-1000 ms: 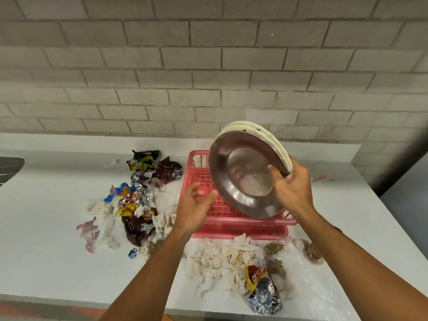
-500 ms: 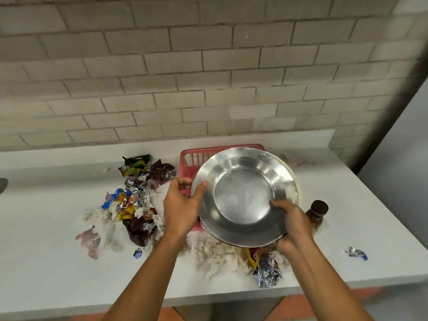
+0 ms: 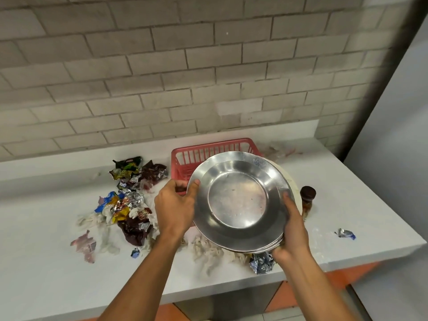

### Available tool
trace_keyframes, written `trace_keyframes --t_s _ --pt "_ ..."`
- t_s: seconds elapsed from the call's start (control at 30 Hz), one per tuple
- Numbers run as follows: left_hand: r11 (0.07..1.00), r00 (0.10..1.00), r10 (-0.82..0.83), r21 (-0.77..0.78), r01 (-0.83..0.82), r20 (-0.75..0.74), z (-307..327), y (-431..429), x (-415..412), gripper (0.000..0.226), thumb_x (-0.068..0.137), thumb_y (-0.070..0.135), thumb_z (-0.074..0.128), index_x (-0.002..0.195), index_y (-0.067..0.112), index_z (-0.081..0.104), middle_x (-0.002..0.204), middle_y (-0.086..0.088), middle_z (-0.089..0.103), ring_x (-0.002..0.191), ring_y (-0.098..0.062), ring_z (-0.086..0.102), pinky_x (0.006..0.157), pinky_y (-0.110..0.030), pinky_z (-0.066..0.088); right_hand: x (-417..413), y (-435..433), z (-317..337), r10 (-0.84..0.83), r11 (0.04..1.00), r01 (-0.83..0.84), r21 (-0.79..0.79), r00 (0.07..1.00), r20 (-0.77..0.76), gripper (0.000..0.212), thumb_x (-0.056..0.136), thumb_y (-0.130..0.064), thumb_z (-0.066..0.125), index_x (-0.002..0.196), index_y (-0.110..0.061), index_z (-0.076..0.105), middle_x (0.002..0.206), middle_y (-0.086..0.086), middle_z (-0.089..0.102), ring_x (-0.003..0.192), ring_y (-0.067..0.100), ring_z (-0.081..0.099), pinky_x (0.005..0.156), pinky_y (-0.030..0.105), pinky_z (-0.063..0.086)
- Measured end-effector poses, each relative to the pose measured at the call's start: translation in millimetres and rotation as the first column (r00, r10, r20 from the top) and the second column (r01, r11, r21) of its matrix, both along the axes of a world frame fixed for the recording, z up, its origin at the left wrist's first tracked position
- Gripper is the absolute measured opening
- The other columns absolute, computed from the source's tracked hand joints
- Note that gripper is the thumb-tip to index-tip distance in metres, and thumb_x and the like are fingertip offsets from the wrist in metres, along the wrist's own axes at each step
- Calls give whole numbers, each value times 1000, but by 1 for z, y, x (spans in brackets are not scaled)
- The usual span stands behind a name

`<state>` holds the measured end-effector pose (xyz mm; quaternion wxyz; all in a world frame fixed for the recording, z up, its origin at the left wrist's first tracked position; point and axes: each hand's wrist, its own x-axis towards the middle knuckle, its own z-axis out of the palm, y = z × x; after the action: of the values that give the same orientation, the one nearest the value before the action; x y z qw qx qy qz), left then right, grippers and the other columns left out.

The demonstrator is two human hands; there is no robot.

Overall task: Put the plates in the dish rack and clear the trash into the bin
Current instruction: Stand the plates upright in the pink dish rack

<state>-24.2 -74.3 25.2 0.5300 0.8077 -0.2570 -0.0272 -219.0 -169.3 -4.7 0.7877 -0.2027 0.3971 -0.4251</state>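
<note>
The round silver steel plates [image 3: 238,200] look like polished metal, glossy yet faintly scuffed. The red slatted dish rack [image 3: 208,151] is smooth moulded plastic. The crumpled snack wrappers [image 3: 129,200] are shiny foil and film beside soft white shredded tissue [image 3: 208,249]. The pale grey counter [image 3: 46,262] is matt, and the grey brick wall [image 3: 162,66] is rough.

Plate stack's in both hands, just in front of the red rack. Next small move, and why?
Probably tip the plate stack toward upright and ease it down into the red rack behind it: left hand and right hand hold its opposite rims, and the rack's visible part holds nothing.
</note>
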Motion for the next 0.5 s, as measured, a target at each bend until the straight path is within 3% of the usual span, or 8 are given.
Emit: trace_keyframes --t_s 0.13,0.23,0.37,0.5 --pt "999 998 31 -27 -30 58 10 -15 -3 21 87 44 73 80 27 64 79 17 66 73 -3 62 66 -27 51 -2 -12 -2 28 1000 -28 4 1000 10 60 77 -58 79 122 -18 72 117 11 76 107 38 71 100 54 54" --pt "994 997 57 -91 -52 58 20 -27 -3 21 88 43 73 78 32 59 83 13 65 74 -4 60 62 -22 46 -1 -26 -4 55 998 -55 20 998 6 60 80 -57 77 124 -18 70 117 12 75 107 38 71 102 54 52" --pt "986 996 89 -144 -88 1 35 -51 -2 21 95 43 64 93 22 61 86 10 65 78 -5 61 68 -23 49 -5 -52 -3 91 995 -92 24 995 43 46 87 -44 73 123 -15 71 119 12 75 111 36 70 105 54 50" --pt "983 993 117 -140 -118 -21 49 -65 -2 26 101 42 55 104 16 56 90 9 63 71 2 59 63 -19 43 -10 -82 4 137 991 -137 5 990 -33 33 88 -26 75 118 -11 73 110 12 77 100 33 74 93 50 56"
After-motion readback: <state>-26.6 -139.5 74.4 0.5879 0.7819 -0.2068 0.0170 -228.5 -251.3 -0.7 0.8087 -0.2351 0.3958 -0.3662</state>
